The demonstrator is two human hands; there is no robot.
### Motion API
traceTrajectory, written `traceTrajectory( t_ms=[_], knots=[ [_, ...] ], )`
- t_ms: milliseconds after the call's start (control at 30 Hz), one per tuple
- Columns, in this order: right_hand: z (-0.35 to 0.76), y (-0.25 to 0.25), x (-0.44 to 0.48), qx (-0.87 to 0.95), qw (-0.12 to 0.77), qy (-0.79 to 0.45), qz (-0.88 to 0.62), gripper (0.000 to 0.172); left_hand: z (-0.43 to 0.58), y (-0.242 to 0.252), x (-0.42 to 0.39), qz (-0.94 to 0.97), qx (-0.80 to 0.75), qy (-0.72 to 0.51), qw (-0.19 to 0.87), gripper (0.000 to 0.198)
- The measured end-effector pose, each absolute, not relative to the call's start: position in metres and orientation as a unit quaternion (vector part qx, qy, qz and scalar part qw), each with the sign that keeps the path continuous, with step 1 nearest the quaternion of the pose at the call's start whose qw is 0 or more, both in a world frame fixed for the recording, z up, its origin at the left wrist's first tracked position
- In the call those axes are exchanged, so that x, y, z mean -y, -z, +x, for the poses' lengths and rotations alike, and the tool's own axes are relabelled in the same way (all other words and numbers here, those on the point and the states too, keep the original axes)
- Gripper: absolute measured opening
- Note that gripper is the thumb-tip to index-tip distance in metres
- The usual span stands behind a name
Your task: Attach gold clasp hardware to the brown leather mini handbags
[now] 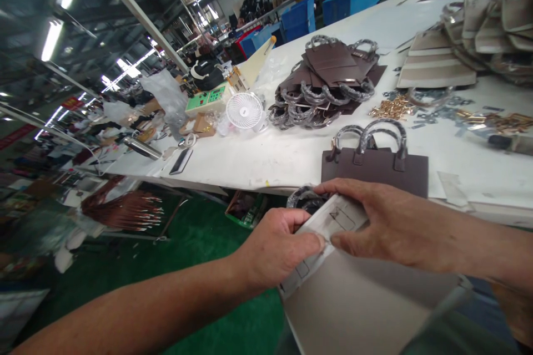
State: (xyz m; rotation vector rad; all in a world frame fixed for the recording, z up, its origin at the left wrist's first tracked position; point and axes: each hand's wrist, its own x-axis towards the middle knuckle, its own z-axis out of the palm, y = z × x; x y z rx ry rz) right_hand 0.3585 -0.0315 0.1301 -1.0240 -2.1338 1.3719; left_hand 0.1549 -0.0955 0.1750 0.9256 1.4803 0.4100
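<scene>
Both hands grip a greyish-beige bag panel (366,299) below the table edge, its pale top strip (339,216) marked with stitched outlines. My left hand (278,244) is closed on the strip's left part, thumb on top. My right hand (375,222) holds the strip's right part, its thumb tip close to the left thumb. Behind the strip a plastic-wrapped handle (303,195) shows in part. Just beyond my right hand, a dark brown bag panel (378,172) with wrapped handles lies at the table's front edge, partly covered by that hand.
The white table (233,161) carries a pile of brown handled panels (333,69), beige panels (441,64), gold metal pieces (391,108), a white fan (245,110), a phone (181,161) and a steel flask (142,148). A carton (245,208) stands under the table.
</scene>
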Motion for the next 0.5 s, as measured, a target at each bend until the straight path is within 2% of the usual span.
traceTrajectory(
  t_ms=[200,400,500],
  knots=[
    [0.359,-0.126,0.036,0.79,0.245,-0.413,-0.382,0.058,0.156,-0.172,0.094,0.397,-0.648,-0.203,0.617,0.027],
    [0.363,-0.129,0.028,0.781,0.228,-0.449,-0.37,0.059,0.152,-0.171,0.086,0.388,-0.624,-0.2,0.648,0.031],
    [0.365,-0.13,0.025,0.783,0.252,-0.448,-0.351,0.059,0.149,-0.17,0.081,0.382,-0.615,-0.202,0.66,0.032]
  ],
)
